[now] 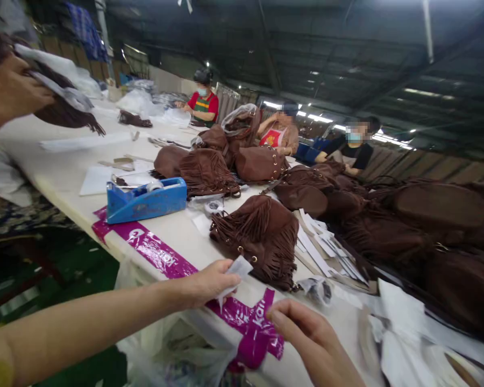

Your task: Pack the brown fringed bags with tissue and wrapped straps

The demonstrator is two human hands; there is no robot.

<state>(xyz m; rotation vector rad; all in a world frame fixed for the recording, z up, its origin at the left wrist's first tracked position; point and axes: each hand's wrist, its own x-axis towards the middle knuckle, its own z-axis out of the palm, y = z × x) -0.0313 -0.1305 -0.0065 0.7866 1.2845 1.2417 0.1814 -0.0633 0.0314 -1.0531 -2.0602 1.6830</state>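
Note:
My left hand [210,282] pinches a small folded piece of white paper [239,269] above the table's near edge. Beside it, my right hand [312,338] is closed, thumb and fingertips together; anything between them is too small to make out. Its tips are close to purple printed tape [252,325] stuck along the edge. Just beyond my hands lies a brown fringed bag [262,236] with metal eyelets. A blue tape dispenser [147,200] sits on the table farther left.
Brown bags [435,215] are heaped on the right and far side. White paper strips [322,244] lie beside the near bag. At upper left, another person's hand [18,88] holds a brown fringed item. Several co-workers, one in a red top [213,105], are across the table.

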